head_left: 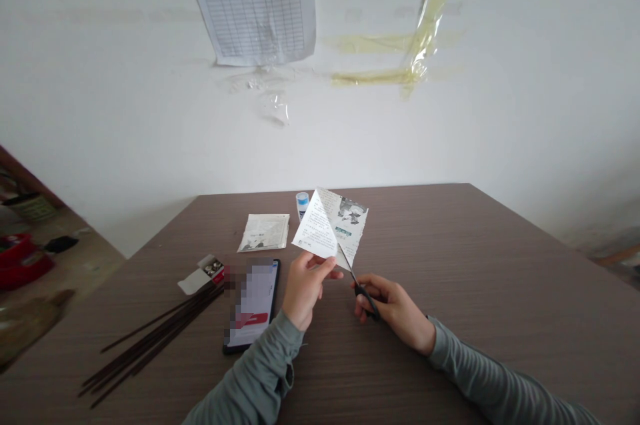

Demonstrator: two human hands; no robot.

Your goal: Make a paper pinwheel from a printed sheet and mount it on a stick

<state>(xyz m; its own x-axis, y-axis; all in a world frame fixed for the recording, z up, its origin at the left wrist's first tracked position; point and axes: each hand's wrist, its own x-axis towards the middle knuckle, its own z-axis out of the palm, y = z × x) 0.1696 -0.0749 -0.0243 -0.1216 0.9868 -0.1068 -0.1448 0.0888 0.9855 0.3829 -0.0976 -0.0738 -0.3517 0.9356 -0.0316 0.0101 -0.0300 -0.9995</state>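
My left hand (pixel 309 281) pinches the lower edge of a square piece of printed paper (pixel 320 221), holding it up above the table. A diagonal crease runs across the sheet from its top corner, and a small picture is printed on its right half. In my right hand (pixel 387 305) is a pair of scissors (pixel 369 301) with black handles. Their blades meet the paper at its lower edge, just right of my left fingertips. Whether the blades are parted is too fine to tell.
Behind the paper stands a glue stick (pixel 302 201) with a blue cap. More printed paper (pixel 265 231) lies left of it. Nearer are a phone (pixel 260 311), a small open box (pixel 207 271) and several thin dark sticks (pixel 160 338). A wall rises behind the brown table (pixel 475 258).
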